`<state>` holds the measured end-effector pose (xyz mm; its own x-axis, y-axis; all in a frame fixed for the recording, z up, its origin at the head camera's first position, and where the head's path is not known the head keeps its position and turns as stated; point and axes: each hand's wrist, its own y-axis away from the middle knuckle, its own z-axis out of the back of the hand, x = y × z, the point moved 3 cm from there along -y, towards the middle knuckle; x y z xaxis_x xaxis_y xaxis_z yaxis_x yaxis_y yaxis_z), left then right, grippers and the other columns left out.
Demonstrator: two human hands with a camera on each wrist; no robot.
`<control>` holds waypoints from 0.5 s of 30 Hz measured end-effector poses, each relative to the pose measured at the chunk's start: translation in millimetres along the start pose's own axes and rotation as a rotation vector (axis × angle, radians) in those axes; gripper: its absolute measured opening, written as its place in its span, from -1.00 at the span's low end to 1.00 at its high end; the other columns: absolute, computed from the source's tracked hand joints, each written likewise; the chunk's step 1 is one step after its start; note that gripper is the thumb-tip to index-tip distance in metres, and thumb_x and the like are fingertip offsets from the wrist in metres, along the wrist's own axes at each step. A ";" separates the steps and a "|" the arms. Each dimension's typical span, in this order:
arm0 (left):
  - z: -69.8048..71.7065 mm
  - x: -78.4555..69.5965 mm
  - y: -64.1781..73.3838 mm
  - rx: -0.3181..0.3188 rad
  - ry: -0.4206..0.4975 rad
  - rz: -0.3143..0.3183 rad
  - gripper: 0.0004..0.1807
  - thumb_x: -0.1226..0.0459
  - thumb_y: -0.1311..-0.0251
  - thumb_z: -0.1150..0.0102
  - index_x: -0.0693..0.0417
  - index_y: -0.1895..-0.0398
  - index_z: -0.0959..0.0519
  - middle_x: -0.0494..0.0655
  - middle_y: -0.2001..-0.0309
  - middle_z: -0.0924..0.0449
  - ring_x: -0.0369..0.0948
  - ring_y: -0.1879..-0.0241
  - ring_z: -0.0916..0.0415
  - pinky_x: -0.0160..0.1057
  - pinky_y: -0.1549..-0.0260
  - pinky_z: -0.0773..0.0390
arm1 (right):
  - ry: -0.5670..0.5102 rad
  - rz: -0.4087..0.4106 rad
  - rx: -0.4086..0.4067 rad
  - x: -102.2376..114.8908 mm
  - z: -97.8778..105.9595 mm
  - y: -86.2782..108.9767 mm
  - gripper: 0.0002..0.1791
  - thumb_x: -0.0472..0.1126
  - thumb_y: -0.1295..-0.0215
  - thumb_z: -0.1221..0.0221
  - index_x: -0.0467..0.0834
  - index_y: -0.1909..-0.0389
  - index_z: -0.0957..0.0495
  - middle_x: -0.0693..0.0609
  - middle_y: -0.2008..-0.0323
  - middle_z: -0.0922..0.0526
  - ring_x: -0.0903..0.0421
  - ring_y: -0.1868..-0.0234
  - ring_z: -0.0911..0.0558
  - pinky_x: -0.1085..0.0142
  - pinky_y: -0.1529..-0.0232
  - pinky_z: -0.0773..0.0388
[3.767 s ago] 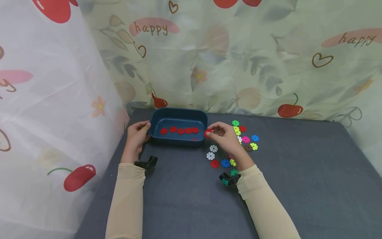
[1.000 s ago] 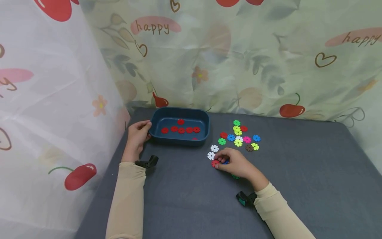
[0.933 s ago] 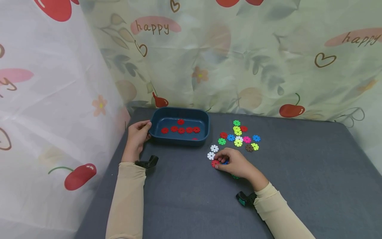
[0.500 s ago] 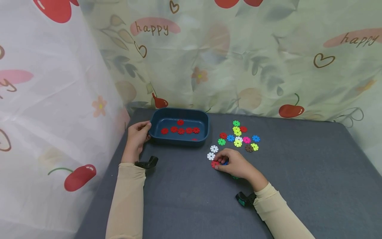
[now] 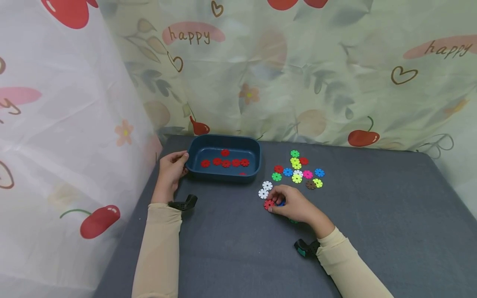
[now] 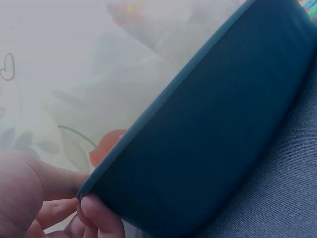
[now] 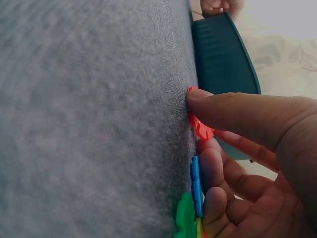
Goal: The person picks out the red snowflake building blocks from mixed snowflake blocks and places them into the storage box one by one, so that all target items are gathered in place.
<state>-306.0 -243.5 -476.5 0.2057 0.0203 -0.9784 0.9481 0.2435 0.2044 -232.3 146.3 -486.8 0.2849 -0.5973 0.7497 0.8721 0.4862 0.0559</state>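
My left hand [image 5: 170, 174] pinches the left rim of a dark blue rectangular plastic tub [image 5: 223, 177], thumb on top and fingers beneath, as the left wrist view shows. Several red notched plastic discs [image 5: 225, 164] lie inside the tub. My right hand [image 5: 292, 203] is low over the table and pinches another red notched disc [image 5: 268, 205] at its edge. In the right wrist view the thumb lies across this red disc [image 7: 203, 130], with fingertips behind it. A blue disc [image 7: 196, 186] sits beneath the curled fingers, and a green disc [image 7: 185, 218] is beside it.
Two white discs [image 5: 263, 193] lie just beyond my right fingertips. Farther back is a loose group of discs in green, yellow, blue, pink, brown and white, with a red disc [image 5: 278, 169] on its left side. A printed cloth [image 5: 316, 82] hangs behind the grey table.
My right hand has left the tub's right rim, and one more red disc lies inside at the back. It has come down to the front red disc and barely moved since. The left stays put.
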 end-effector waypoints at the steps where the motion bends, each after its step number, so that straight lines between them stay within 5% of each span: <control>1: 0.2 -0.1 0.0 0.000 0.001 0.000 -0.54 0.15 -0.56 -0.19 0.14 -0.40 -0.58 0.04 -0.12 -0.56 -0.32 0.31 -0.51 -0.43 0.33 -0.58 | -0.005 -0.001 0.003 0.1 0.1 -0.1 -0.76 -0.21 -0.27 -0.51 -0.08 0.12 -0.68 0.03 0.24 -0.65 0.09 0.19 -0.59 0.31 0.15 -0.60; 15: -0.1 0.4 -0.6 -0.003 0.001 -0.003 -0.55 0.15 -0.57 -0.19 0.14 -0.39 -0.59 0.05 -0.14 -0.55 -0.32 0.32 -0.49 -0.44 0.35 -0.58 | -0.049 0.027 -0.010 3.7 5.3 0.7 -0.88 -0.24 -0.38 -0.42 -0.07 0.15 -0.68 0.06 0.31 -0.66 0.08 0.26 -0.59 0.30 0.23 -0.59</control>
<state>-306.5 -243.6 -477.1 0.2028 0.0202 -0.9790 0.9480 0.2464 0.2015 -232.7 147.7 -480.5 0.2888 -0.5516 0.7825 0.8681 0.4955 0.0289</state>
